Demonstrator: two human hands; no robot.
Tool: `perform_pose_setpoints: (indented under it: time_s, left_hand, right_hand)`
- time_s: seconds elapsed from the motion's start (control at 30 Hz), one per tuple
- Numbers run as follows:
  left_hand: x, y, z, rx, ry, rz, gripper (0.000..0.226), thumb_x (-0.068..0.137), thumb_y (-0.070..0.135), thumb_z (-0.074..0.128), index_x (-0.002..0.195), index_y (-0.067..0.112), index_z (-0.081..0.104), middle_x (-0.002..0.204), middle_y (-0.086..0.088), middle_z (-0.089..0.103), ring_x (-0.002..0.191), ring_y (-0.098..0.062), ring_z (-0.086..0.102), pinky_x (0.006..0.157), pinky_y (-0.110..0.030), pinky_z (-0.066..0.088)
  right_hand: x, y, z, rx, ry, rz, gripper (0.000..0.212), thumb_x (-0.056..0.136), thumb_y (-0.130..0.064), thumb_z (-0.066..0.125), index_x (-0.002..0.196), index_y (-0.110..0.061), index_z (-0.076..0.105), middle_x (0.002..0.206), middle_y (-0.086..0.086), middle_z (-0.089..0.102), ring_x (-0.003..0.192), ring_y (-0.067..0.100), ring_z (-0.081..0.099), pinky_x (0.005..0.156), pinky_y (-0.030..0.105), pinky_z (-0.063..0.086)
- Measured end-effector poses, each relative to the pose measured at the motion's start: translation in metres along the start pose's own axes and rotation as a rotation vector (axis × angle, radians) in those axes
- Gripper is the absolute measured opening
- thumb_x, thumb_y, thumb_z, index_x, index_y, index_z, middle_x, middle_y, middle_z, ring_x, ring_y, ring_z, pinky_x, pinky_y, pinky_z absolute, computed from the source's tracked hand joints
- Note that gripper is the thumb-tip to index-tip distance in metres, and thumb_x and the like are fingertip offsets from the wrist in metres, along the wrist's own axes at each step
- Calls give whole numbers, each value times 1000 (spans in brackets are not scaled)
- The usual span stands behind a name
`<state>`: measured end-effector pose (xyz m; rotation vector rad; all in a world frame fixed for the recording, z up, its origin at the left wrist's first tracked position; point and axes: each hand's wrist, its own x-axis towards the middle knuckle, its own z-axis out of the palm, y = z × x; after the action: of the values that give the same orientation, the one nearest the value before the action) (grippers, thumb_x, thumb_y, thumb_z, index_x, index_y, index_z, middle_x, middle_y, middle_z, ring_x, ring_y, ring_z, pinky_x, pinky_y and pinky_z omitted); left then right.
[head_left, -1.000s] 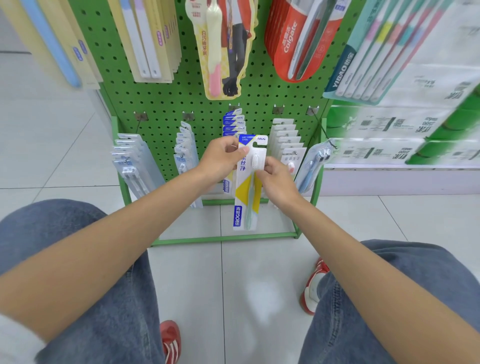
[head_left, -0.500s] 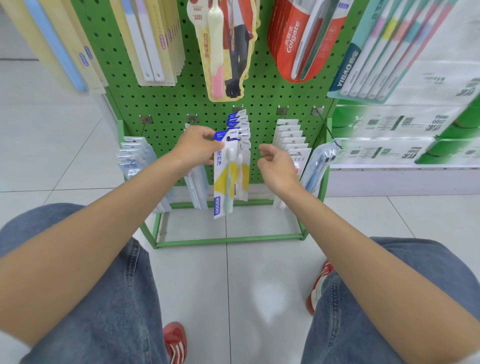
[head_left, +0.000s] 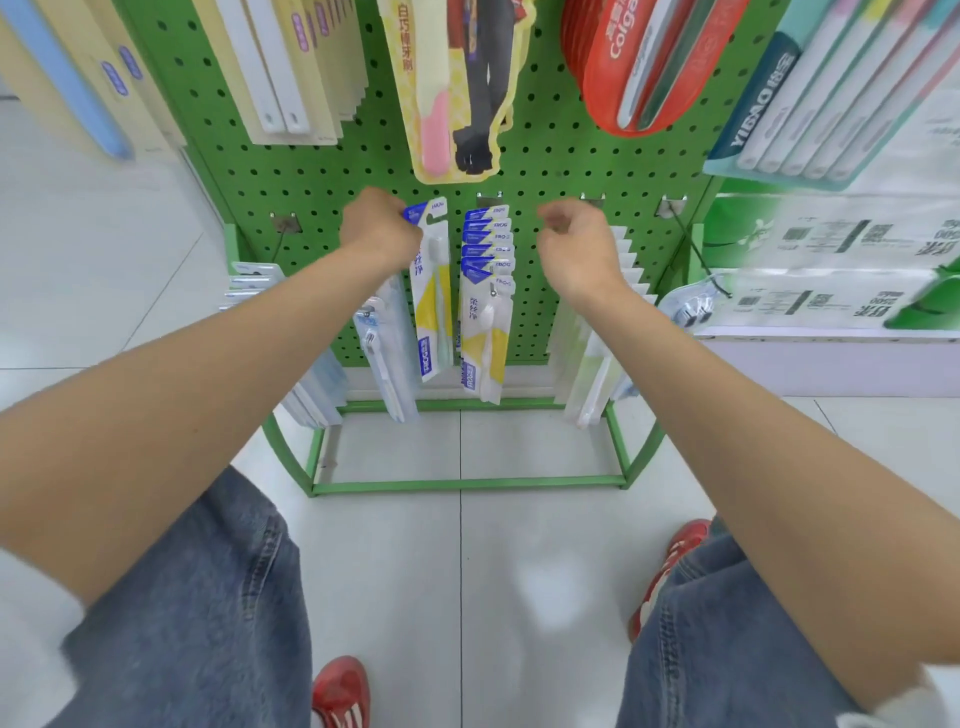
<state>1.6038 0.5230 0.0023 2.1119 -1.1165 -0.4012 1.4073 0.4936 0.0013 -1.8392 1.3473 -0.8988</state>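
**Toothbrush pack (head_left: 432, 312) at the display panel: position, hazards, holders**

Head view.

Position. The toothbrush pack, a long white, yellow and blue card blister, hangs upright from the left hand (head_left: 382, 228). The fingers of that hand are curled round its blue top edge beside the hang hole. The pack sits in front of the green perforated metal display panel (head_left: 311, 176). It is just left of the row of matching blue-topped packs (head_left: 487, 332) and apart from it. The right hand (head_left: 571, 249) hovers near the panel with fingers loosely curled, holding and touching nothing.

Hazards. The left hand hides any peg behind it, so it cannot be told whether the hang hole is on a peg.
- If the hole misses the peg tip, the pack is likely to drop on release, through the green tube base frame (head_left: 467, 486) to the white tiled floor (head_left: 395, 545).
- With one hand guiding, the lower end is free to swing and could knock the clear-fronted packs (head_left: 387, 343) hanging just behind it.
- Too hard a push could buckle the thin card around the hole.

Holders and contents. The panel carries a bottom row of pegs.
- One peg holds the matching packs, overlapped front to back.
- The next peg to the right holds a stepped stack of white-carded packs (head_left: 589, 364).
- Upper pegs carry larger toothbrush cards, among them a red oval card (head_left: 608, 88).
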Motion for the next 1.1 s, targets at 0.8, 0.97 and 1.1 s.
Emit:
perform_pose_setpoints:
  time_s: [0.8, 0.97, 1.1]
  left_hand:
    - [47, -11, 54, -266, -90, 215, 15, 99, 10, 52, 94, 13, 66, 100, -11, 72, 98, -31, 68, 89, -46, 56]
    - [51, -12, 55, -295, -137, 204, 17, 101, 10, 49, 102, 7, 66, 106, -10, 70, 104, -27, 67, 91, -43, 56]
    - [53, -16, 54, -232, -193, 223, 18, 101, 11, 50, 105, 2, 65, 108, -16, 70, 102, -32, 67, 90, -47, 56]
  right_hand:
    - [71, 5, 47, -62, -260, -43, 26, 105, -20, 34, 117, -8, 55, 86, 0, 59, 70, 11, 51, 68, 28, 42]
    - [72, 8, 42, 4, -251, -46, 31, 105, -18, 34, 119, -8, 60, 98, 9, 68, 73, 12, 58, 78, 34, 50]
    - [74, 13, 39, 18, -240, -59, 33, 104, -16, 34, 120, -7, 62, 65, -5, 53, 40, -2, 42, 51, 18, 35]
